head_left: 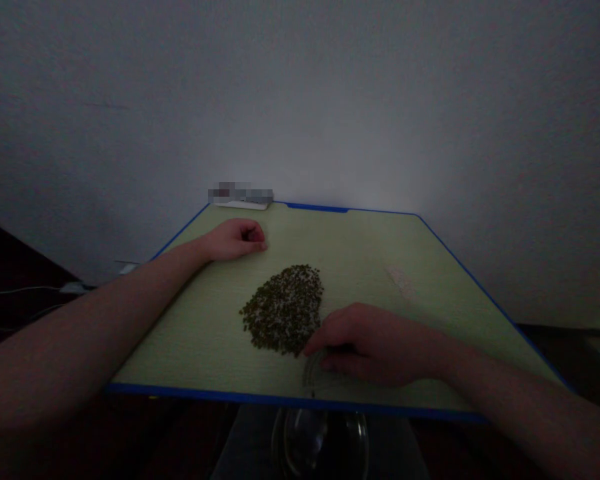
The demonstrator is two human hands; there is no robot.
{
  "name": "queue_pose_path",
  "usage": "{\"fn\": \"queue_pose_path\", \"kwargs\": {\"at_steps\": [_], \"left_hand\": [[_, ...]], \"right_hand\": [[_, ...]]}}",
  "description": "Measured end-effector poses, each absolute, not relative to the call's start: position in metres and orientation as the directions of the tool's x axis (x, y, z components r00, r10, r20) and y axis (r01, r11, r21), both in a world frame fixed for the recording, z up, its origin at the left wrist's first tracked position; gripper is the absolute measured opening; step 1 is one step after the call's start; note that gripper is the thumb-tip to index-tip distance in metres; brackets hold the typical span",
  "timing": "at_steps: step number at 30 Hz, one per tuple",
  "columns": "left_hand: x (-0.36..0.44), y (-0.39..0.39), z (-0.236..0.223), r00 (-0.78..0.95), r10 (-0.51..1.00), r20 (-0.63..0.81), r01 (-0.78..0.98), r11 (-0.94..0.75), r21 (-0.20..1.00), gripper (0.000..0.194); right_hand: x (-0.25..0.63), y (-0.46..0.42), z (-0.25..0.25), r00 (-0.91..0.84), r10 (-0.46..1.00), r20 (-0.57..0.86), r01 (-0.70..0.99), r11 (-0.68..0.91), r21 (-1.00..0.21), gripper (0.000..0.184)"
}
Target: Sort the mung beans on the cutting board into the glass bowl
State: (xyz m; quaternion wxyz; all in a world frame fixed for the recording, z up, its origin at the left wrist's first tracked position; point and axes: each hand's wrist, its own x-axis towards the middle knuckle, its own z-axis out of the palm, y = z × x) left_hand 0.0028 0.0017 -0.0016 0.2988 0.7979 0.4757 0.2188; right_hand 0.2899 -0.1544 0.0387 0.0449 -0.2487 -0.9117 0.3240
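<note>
Green-brown grains [285,308], right hand [373,343] at edge, pixelated item [241,196] beyond

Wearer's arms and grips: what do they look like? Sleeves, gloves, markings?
Left arm and right arm: bare forearms tapering to the wrist, no sleeves or watch visible. Left grip and right grip: bare human hands, no gloves or rings visible. Too dim for fine markings.

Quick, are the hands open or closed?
Left hand: loosely curled; can't tell if holding anything.
Right hand: partly curled by the speckled pile; can't tell either.
</note>
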Motion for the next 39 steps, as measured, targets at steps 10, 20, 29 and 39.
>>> {"fn": "queue_pose_path", "kwargs": {"at_steps": [10,20,29,39], "left_hand": [[0.004,0.0,0.0,0.457,0.886,0.075,0.629,-0.382,0.677,0.028],[0.003,0.002,-0.003,0.468,0.878,0.101,0.601,-0.399,0.693,0.027],[0.004,0.001,-0.002,0.465,0.881,0.091,0.598,-0.388,0.701,0.026],[0.004,0.002,-0.002,0.466,0.88,0.098,0.589,-0.39,0.708,0.027]], "right_hand": [[0.3,-0.164,0.046,-0.792,0.592,-0.15,0.567,0.621,-0.541,0.032],[0.292,-0.213,0.03,-0.914,0.343,0.217,0.357,0.934,0.028,0.017],[0.271,-0.247,-0.011,-0.764,0.489,0.421,0.596,0.784,0.171,0.015],[0.256,-0.254,-0.016,-0.699,0.526,0.485,0.673,0.713,0.197,0.024]]}}
